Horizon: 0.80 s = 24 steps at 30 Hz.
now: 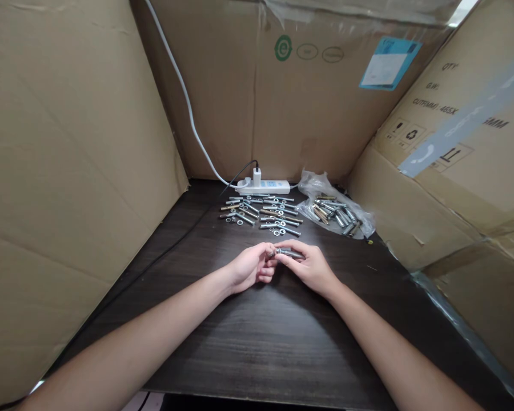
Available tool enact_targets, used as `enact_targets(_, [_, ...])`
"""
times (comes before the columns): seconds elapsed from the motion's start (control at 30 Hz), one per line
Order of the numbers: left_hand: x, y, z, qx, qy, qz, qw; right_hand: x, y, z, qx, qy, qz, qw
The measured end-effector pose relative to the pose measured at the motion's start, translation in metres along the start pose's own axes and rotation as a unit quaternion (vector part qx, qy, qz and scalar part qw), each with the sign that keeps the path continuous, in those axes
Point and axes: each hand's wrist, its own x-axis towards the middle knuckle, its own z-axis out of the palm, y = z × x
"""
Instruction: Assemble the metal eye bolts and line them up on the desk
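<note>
Item: short silver metal anchor bolt (pixel 288 252), just above dark wood-grain tabletop (pixel 248 342). Left hand (pixel 252 267) pinching its end; right hand (pixel 310 267) pinching shaft. Risk: fingertip grip slipping, bolt rolling among laid-out loose bolts (pixel 261 216).

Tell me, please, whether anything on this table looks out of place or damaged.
Little stands out: the clear plastic bag lies crumpled and open, its anchor bolts heaped untidily, unlike the bolt rows laid out beside it.
</note>
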Motion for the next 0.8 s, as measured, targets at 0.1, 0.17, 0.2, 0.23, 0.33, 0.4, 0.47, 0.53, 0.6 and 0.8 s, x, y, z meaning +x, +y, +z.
enact_targets(0.1, [-0.0008, -0.0006, 0.0025, 0.017, 0.008, 0.008, 1.0, 0.0004, 0.0017, 0.0, 0.011, -0.004, 0.004, 1.0])
enact_targets(0.17, [-0.0013, -0.0011, 0.0034, 0.026, 0.015, 0.01, 1.0, 0.0007, 0.0028, -0.0002, 0.008, -0.003, 0.005, 1.0])
enact_targets(0.2, [-0.0014, -0.0014, 0.0036, 0.028, 0.018, 0.01, 0.999, 0.0009, 0.0031, -0.0003, 0.004, -0.001, 0.003, 1.0])
enact_targets(0.23, [-0.0015, -0.0017, 0.0036, 0.03, 0.021, 0.009, 0.999, 0.0009, 0.0032, -0.0006, -0.002, 0.0, 0.001, 1.0])
enact_targets(0.33, [-0.0012, -0.0027, 0.0033, 0.033, 0.027, 0.007, 0.999, 0.0007, 0.0016, -0.0017, -0.038, 0.005, -0.009, 0.999])
enact_targets(0.4, [-0.0011, -0.0029, 0.0033, 0.034, 0.028, 0.008, 0.999, 0.0003, -0.0003, -0.0023, -0.071, 0.009, -0.014, 0.997])
enact_targets(0.47, [-0.0013, -0.0027, 0.0039, 0.038, 0.03, 0.007, 0.999, -0.0001, -0.002, -0.0026, -0.096, 0.012, -0.016, 0.995])
enact_targets(0.53, [-0.0018, -0.0022, 0.0047, 0.04, 0.032, 0.006, 0.999, -0.0004, -0.0028, -0.0026, -0.108, 0.015, -0.018, 0.994])
enact_targets(0.6, [-0.0023, -0.0016, 0.0053, 0.037, 0.035, 0.004, 0.999, -0.0007, -0.0029, -0.0025, -0.113, 0.015, -0.019, 0.993])
enact_targets(0.8, [-0.003, -0.001, 0.0054, 0.019, 0.028, 0.008, 0.999, -0.0012, -0.0039, -0.0021, -0.104, 0.015, -0.018, 0.994])
